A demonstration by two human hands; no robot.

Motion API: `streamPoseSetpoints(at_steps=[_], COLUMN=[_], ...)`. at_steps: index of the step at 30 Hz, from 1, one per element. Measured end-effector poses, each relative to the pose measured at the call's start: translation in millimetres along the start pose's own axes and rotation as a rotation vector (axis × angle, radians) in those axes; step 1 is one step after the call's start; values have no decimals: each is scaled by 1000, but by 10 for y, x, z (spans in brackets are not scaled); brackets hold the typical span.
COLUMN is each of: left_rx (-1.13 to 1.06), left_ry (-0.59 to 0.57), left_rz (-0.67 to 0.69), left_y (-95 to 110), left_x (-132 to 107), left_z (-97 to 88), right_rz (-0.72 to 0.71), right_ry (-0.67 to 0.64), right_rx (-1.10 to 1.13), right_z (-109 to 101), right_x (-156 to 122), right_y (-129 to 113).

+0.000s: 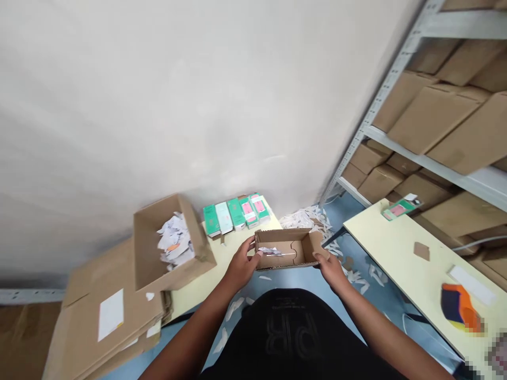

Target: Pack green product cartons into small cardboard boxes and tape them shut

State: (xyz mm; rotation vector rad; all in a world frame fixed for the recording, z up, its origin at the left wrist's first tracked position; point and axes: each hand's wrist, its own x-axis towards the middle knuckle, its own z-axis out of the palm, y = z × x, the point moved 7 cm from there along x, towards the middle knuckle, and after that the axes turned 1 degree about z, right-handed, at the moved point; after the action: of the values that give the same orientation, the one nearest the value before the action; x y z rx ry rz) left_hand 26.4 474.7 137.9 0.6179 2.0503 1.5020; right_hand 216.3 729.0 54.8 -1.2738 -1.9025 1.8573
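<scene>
I hold a small open cardboard box (291, 248) in front of me with both hands. My left hand (242, 264) grips its left end, thumb over the rim. At the right end, my right hand (330, 266) is closed on the wall. A crumpled piece of white paper (270, 251) lies inside the box. Just behind it, a row of green and pink product cartons (235, 214) lies on a pale yellow table (206, 285).
A larger open carton (168, 245) filled with scrap paper rests on the left table, beside flattened cardboard (106, 316). A second pale table (412, 269) at right holds a green carton (400, 208) and an orange-blue item (459, 306). Metal shelving (431, 163) with brown boxes stands behind. Paper scraps (312, 219) litter the blue floor.
</scene>
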Motion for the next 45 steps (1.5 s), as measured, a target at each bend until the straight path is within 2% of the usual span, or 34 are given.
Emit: streamPoseSetpoints(at_steps=[8, 12, 15, 20, 24, 28, 31, 34, 36, 39, 42, 45], left_rx=[-32, -23, -32, -67, -62, 3, 41, 73, 116, 237, 403, 563], left_ry=[-144, -232, -358, -557, -714, -837, -912, -975, -1002, -1005, -878, -704], left_rz=[65, 76, 110, 123, 161, 166, 194, 201, 183, 163, 244, 415], left_y=[354, 512, 627, 709, 756, 772, 786, 761, 723, 725, 964, 1422], left_x=[758, 1190, 1502, 2018, 2430, 2845, 3114, 3287, 3342, 3384, 3479, 3587], left_z=[1582, 2357, 2897, 3748, 4415, 5001, 5388, 5706, 5836, 5894, 5902, 6103], right_rz=[81, 100, 121, 180, 219, 253, 278, 307, 336, 383, 376, 305], right_ry=[181, 254, 342, 498, 634, 766, 836, 899, 908, 872, 801, 757], right_rx=[157, 238, 334, 468, 501, 504, 526, 556, 565, 544, 483, 450], right_z=[-1586, -2209, -2550, -2992, -3348, -3632, -3753, -3847, -3900, -3973, -4061, -4199], right_x=[191, 214, 235, 340, 548, 806, 974, 1086, 1136, 1158, 1108, 981], right_y=[377, 543, 645, 822, 993, 1169, 1258, 1312, 1339, 1365, 1345, 1297])
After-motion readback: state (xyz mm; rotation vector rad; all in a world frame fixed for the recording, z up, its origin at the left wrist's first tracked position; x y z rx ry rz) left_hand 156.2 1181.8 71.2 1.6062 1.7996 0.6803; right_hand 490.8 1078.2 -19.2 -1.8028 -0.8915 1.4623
